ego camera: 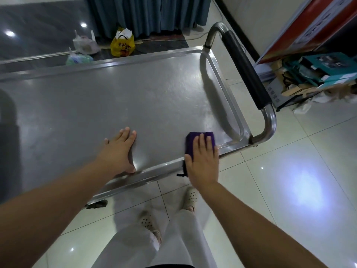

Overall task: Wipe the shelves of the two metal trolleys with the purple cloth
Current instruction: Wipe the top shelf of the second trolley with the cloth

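The purple cloth (201,144) is pressed flat under the right hand (202,163) at the near right corner of the trolley (154,93) top shelf, fingers extended. The left hand (117,151) is laid released, empty, on the shelf.

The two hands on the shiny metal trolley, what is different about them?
The right hand presses flat on the folded purple cloth; the left hand rests bare on the metal top shelf, with nothing under it. The right hand sits near the corner by the black-padded trolley handle; the left hand is farther from it, toward the middle. Both lie palm down with fingers stretched out, near the shelf's front edge.
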A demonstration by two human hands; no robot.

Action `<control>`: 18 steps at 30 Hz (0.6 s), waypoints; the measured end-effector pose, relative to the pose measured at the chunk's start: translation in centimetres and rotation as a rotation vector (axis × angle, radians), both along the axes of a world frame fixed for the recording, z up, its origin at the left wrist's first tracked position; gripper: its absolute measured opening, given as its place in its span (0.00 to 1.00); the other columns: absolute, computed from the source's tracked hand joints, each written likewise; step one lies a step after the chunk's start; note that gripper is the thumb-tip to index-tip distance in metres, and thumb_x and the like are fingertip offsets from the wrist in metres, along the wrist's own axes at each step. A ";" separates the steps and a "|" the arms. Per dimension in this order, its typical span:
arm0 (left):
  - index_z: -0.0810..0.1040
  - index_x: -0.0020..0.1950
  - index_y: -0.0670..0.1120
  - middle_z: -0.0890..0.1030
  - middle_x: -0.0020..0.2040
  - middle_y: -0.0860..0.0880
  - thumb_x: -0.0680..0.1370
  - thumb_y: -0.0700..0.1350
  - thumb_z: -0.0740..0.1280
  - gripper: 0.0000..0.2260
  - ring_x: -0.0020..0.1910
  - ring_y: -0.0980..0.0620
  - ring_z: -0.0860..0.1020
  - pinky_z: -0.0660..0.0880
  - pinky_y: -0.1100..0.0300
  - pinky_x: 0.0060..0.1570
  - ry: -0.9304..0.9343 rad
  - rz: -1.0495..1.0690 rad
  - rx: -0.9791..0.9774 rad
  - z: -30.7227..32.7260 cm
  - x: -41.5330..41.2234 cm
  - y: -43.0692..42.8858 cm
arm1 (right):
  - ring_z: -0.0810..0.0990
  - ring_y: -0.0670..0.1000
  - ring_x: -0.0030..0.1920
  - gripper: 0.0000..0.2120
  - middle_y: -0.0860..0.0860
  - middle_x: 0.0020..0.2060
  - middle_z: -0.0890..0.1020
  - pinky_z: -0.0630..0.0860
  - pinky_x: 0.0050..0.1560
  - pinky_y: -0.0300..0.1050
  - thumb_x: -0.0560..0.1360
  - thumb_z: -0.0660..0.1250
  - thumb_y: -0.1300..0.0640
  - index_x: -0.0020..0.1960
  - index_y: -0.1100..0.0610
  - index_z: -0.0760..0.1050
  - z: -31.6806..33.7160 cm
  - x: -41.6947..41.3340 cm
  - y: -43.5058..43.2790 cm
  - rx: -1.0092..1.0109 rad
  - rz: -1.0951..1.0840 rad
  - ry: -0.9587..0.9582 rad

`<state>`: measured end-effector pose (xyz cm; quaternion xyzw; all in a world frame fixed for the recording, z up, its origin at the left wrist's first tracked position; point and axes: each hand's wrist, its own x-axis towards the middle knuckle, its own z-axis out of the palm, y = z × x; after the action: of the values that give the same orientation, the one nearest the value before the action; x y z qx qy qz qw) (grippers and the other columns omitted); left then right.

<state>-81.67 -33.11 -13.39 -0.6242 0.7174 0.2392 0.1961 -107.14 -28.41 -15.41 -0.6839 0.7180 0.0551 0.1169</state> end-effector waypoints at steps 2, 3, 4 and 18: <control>0.39 0.78 0.49 0.38 0.78 0.49 0.65 0.56 0.75 0.55 0.77 0.50 0.43 0.50 0.43 0.72 0.005 0.000 -0.004 0.2 0.0 0.1 | 0.36 0.52 0.76 0.29 0.52 0.78 0.44 0.34 0.74 0.52 0.80 0.39 0.42 0.75 0.54 0.35 -0.1 3.5 1.1 0.015 0.077 -0.064; 0.39 0.78 0.50 0.38 0.78 0.49 0.66 0.57 0.75 0.54 0.77 0.50 0.43 0.50 0.43 0.72 0.005 0.000 -0.006 0.3 0.0 0.1 | 0.35 0.51 0.76 0.29 0.52 0.78 0.43 0.33 0.74 0.51 0.80 0.41 0.43 0.75 0.53 0.35 -0.1 5.2 1.6 0.021 0.116 -0.095; 0.40 0.78 0.50 0.38 0.78 0.49 0.66 0.57 0.75 0.54 0.77 0.50 0.43 0.50 0.44 0.72 0.003 -0.001 -0.009 0.4 0.0 0.2 | 0.34 0.51 0.75 0.29 0.51 0.78 0.43 0.33 0.73 0.51 0.81 0.42 0.43 0.76 0.53 0.36 -0.2 6.6 2.1 0.026 0.158 -0.113; 0.38 0.78 0.49 0.37 0.78 0.49 0.67 0.57 0.73 0.53 0.77 0.50 0.42 0.51 0.43 0.72 0.006 -0.046 -0.009 0.4 -0.5 0.3 | 0.37 0.52 0.77 0.31 0.52 0.78 0.41 0.39 0.76 0.51 0.81 0.44 0.45 0.78 0.55 0.37 0.3 -2.8 -4.0 0.075 0.087 0.025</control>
<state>-82.16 -32.81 -13.02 -0.6075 0.7333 0.2334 0.1967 -109.94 -32.40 -15.12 -0.7088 0.6866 0.0956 0.1307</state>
